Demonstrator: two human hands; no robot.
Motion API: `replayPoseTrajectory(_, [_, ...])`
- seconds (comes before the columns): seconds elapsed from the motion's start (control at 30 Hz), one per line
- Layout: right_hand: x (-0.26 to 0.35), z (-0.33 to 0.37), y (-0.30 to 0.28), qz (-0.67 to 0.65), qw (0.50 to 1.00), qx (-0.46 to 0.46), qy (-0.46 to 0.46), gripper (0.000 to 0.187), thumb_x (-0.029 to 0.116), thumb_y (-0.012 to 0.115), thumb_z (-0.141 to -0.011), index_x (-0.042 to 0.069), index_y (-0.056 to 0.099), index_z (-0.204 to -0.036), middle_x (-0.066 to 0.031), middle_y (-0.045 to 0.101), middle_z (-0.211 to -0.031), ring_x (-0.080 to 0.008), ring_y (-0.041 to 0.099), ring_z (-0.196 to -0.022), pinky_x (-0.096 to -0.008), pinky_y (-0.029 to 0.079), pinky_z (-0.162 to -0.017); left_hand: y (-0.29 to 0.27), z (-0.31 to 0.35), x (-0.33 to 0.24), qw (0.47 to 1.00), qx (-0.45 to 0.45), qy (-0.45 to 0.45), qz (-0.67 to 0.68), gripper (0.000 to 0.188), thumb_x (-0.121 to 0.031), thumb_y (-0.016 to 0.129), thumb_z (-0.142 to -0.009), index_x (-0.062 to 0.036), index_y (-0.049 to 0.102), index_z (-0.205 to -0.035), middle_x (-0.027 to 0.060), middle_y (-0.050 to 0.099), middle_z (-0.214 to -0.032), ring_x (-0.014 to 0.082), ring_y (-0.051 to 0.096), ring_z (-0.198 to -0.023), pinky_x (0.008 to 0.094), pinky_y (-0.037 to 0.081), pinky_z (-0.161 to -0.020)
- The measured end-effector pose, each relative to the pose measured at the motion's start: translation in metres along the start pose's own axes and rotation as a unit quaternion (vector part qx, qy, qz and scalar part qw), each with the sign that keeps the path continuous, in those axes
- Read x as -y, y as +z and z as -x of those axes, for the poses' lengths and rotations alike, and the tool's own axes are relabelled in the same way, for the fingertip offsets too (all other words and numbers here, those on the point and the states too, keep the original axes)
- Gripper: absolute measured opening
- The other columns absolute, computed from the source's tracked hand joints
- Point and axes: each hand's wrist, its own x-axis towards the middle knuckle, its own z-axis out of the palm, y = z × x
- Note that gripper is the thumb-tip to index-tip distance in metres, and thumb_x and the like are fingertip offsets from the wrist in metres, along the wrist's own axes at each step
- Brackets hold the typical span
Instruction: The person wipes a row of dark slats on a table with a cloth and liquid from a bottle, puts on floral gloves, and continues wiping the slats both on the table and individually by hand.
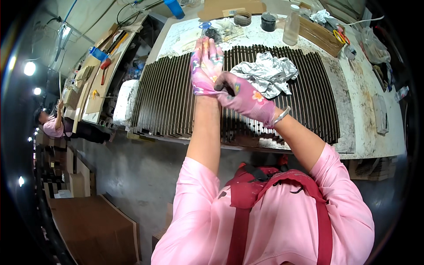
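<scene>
My left hand (pixel 206 67), in a pink flowered work glove, is held out over the table with its fingers stretched and nothing in them. My right hand (pixel 247 98) wears a matching glove, its fingertips stained dark. Its thumb and fingers pinch the cuff of the left glove (pixel 205 90) at the wrist. Under both hands lies a wide row of thin dark brown strips (pixel 163 95), side by side. A crumpled silvery-grey cloth (pixel 269 73) rests on the strips, just beyond my right hand.
Behind the strips stand a clear bottle (pixel 291 25), a dark jar (pixel 268 22), a roll (pixel 242 18) and a cardboard box (pixel 319 36) with scissors (pixel 341 37). Another person (pixel 55 123) is at a bench on the left. A large carton (pixel 90 221) sits on the floor.
</scene>
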Motion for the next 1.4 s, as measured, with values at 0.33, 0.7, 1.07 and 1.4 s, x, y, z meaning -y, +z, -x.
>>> replayPoseTrajectory(0.33, [-0.009,0.004,-0.001,0.354,0.933,-0.062,0.002,0.03,0.021,0.065,-0.085,0.005,0.053,-0.108,-0.0189,0.066,-0.091,-0.0396,0.064,-0.084,-0.0445,0.052,-0.071,0.022,0.015,0.012,0.978,0.116,0.115,-0.133,0.058,-0.029,0.051,-0.095,-0.0026,0.035,-0.144,0.017,0.04,-0.147,0.03,0.037,-0.138,0.0457,0.029,-0.114])
replayPoseTrajectory(0.7, [-0.017,0.04,0.02,0.392,0.902,0.102,-0.149,0.017,0.02,0.06,-0.082,0.005,0.06,-0.09,-0.0164,0.063,-0.071,-0.0365,0.064,-0.064,-0.0474,0.049,-0.056,0.029,0.056,0.007,0.998,0.008,-0.026,0.053,0.044,-0.019,0.068,-0.085,-0.0034,0.045,-0.119,0.0178,0.042,-0.133,0.0425,0.038,-0.132,0.0627,0.036,-0.104])
replayPoseTrajectory(1.07, [0.04,0.028,0.01,0.443,0.89,-0.013,-0.107,0.029,0.029,0.058,-0.09,0.005,0.057,-0.107,-0.0157,0.062,-0.09,-0.0339,0.064,-0.078,-0.044,0.049,-0.066,0.02,0.025,0.002,0.09,0.149,0.18,-0.968,0.065,-0.034,0.06,-0.084,-0.0311,0.04,-0.145,0.006,0.028,-0.157,0.0301,0.021,-0.146,0.0492,0.014,-0.116])
replayPoseTrajectory(1.4, [0.016,0.006,0.019,0.428,0.902,0.05,-0.01,0.019,0.016,0.067,-0.076,0.008,0.058,-0.091,-0.0158,0.063,-0.075,-0.0328,0.065,-0.072,-0.0429,0.049,-0.06,-0.004,0.045,-0.003,0.044,0.224,0.019,-0.973,0.051,-0.042,0.052,-0.088,-0.0254,0.051,-0.137,0.0059,0.037,-0.152,0.0323,0.027,-0.143,0.0527,0.016,-0.115])
